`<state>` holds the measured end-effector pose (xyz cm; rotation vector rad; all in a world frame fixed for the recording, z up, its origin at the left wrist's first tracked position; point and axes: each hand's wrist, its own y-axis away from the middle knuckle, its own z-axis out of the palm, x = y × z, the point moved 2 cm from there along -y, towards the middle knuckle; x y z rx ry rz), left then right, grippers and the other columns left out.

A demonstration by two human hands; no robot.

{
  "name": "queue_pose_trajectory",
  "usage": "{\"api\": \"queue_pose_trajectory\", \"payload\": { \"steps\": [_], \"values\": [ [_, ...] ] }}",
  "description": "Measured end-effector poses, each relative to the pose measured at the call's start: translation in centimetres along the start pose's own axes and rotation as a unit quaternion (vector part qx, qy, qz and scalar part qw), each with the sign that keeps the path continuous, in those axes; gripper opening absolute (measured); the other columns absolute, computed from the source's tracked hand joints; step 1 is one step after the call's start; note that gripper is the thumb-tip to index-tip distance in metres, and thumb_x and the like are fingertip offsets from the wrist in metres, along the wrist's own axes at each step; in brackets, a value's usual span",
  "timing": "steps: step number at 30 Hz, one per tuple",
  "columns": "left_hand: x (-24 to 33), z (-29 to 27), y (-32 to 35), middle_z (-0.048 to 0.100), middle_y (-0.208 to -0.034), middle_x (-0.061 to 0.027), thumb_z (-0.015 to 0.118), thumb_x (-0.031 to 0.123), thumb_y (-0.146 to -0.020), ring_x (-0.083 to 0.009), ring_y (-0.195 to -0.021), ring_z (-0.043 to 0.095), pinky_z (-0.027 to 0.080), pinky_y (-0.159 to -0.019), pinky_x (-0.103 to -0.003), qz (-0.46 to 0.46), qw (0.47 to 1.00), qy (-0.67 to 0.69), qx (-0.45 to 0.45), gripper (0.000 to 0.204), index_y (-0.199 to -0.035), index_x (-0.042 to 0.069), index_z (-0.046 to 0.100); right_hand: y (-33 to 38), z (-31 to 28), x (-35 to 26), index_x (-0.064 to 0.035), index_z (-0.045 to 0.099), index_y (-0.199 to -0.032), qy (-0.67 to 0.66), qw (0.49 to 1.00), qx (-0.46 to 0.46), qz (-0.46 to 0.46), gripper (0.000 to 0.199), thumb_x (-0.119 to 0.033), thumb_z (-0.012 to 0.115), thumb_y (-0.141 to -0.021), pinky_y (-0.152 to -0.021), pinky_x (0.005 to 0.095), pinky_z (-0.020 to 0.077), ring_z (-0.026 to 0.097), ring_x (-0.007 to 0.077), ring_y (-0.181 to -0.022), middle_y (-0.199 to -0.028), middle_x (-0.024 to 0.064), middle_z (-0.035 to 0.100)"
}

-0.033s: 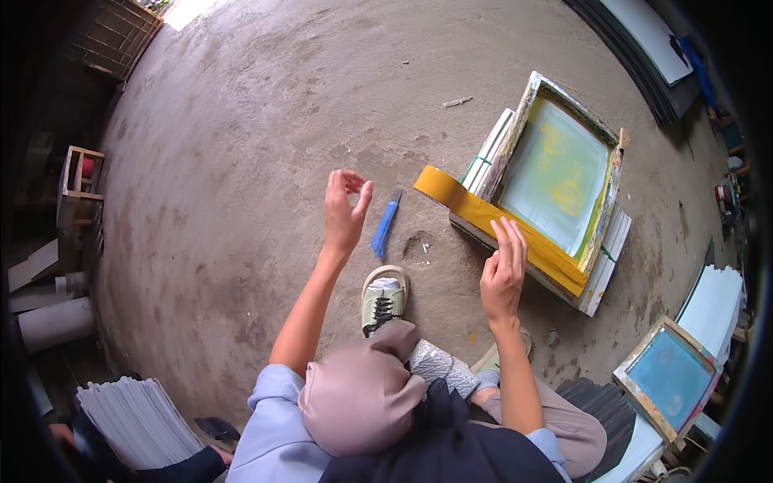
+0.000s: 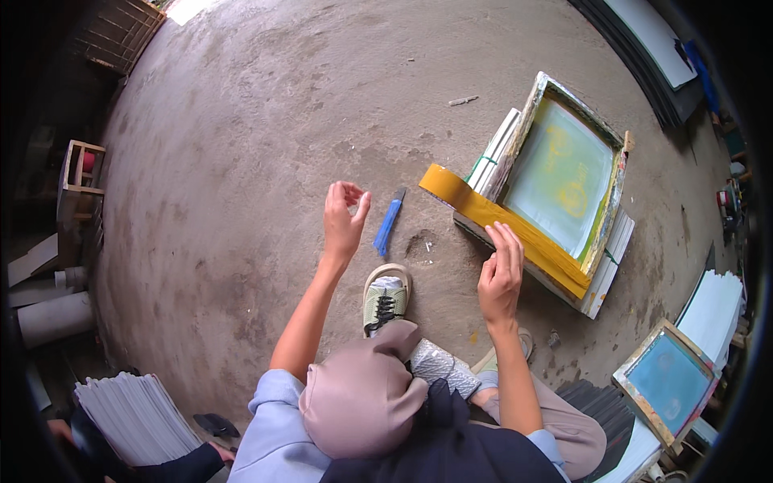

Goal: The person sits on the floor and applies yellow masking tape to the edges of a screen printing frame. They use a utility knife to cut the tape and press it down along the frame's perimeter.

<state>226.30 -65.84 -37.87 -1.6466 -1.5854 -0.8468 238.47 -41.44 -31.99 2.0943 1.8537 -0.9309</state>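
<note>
My left hand [image 2: 345,219] hovers over the floor, holding nothing, its fingers bent and the thumb apart. To its right a blue-handled cutter knife [image 2: 388,225] lies on the concrete. A wide strip of yellow-brown tape [image 2: 515,235] runs along the near side of a wooden-framed printing screen [image 2: 555,181], its left end curling up past the frame. At the tape's near edge are the fingertips of my right hand [image 2: 501,278], fingers stretched out; whether they press on it I cannot tell. Pale mesh with yellow marks fills the screen.
White bundles tied with green string [image 2: 493,157] lie under the screen. A smaller blue screen [image 2: 668,378] leans at lower right. At lower left are stacked white sheets [image 2: 137,423] and another person's dark sleeve [image 2: 181,468]. Dark and white boards [image 2: 636,56] stand at upper right.
The whole view has shifted slightly. My left hand sits a little lower in the picture; both hands keep nearly the same pose, and the tape still lies along the screen.
</note>
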Motion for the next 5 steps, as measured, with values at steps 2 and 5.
{"api": "queue_pose_trajectory", "payload": {
  "steps": [2,5],
  "values": [
    [-3.6,0.3,1.6,0.054,-0.095,-0.0101,0.069,0.02,-0.083,-0.022,-0.085,0.056,0.047,-0.078,-0.036,-0.041,0.996,-0.066,-0.046,0.028,-0.098,0.003,0.052,-0.5,2.1,-1.5,-0.0102,0.058,-0.119,-0.032,0.999,-0.024,-0.037,0.053,0.012,0.051,-0.072,-0.103,0.0389,0.0411,0.048,0.0268,-0.12,-0.123,0.0082,0.054],
    [-6.3,2.2,3.4,0.055,-0.099,-0.0098,0.068,0.023,-0.084,-0.0227,-0.091,0.057,0.047,-0.085,-0.038,-0.059,0.987,-0.105,-0.106,0.029,-0.099,0.002,0.053,-1.1,5.7,-1.6,-0.012,0.059,-0.117,-0.06,0.988,-0.13,-0.057,0.051,0.009,0.057,-0.071,-0.099,0.0365,0.0432,0.051,0.0256,-0.117,-0.12,0.0068,0.055]
  ]
}}
